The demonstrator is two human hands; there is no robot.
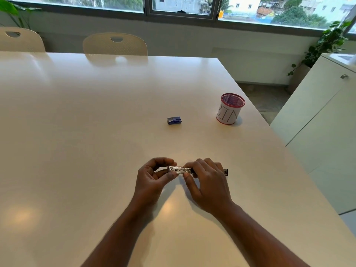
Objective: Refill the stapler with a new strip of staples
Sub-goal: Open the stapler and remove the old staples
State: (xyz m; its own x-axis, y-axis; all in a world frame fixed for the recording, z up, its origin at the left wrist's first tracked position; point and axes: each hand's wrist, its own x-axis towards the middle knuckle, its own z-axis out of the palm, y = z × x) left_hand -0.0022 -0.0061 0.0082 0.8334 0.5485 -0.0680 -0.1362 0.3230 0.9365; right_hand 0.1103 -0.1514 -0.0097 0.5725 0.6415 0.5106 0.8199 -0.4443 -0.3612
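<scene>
Near the table's (77, 132) front edge, we hold the stapler (180, 170) crosswise between both hands, metal underside up. Our left hand (152, 178) pinches its left end, thumb and curled fingers clamped on it. Our right hand (208, 180) covers the middle, fingers curled around the body; a black end pokes out right. Farther in, a small blue staple box (174, 120) lies alone. Toward the right edge stands a pink mesh cup (230, 109) labelled BIN.
</scene>
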